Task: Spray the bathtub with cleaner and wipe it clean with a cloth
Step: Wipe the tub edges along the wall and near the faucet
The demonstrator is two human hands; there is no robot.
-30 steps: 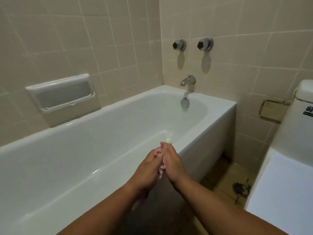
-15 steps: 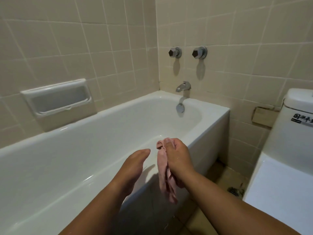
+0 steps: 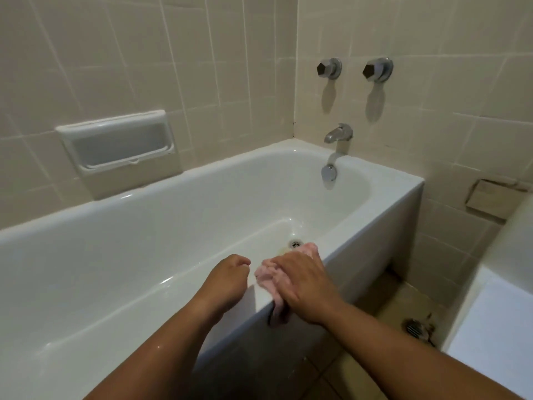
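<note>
Your right hand (image 3: 302,284) lies palm down on the cloth (image 3: 268,272), fingers spread and nearly straight, pressing it onto the near rim of the bathtub (image 3: 372,223). Your left hand (image 3: 227,277) is just beside the cloth on its left, apart from it by a narrow gap. Its fingers are curled in toward the palm and hold nothing, and the wrist crosses the same rim with the fist out over the basin.

The cloth is pale pink, soft and bunched into folds. Part of it shows ahead of your right fingertips, part pokes out toward your left hand, and a dangling end hangs over the outer side of the tub below the heel of your right hand.

The tub is glossy white, smooth, with rounded inner corners and a flat broad rim that catches highlights. Just beyond the cloth, on the tub floor, is a round metal drain (image 3: 295,243) with a yellowish stain around it. Down to the right, the tiled floor has a dark round grate (image 3: 415,327).

At the far end a round chrome overflow plate (image 3: 328,172) sits on the tub wall below a short chrome spout (image 3: 339,132). Higher on the beige square-tiled wall are two chrome knobs (image 3: 328,68) with dark hexagonal faces. On the left wall a white recessed soap dish (image 3: 118,142) is set into the tiles.
</note>
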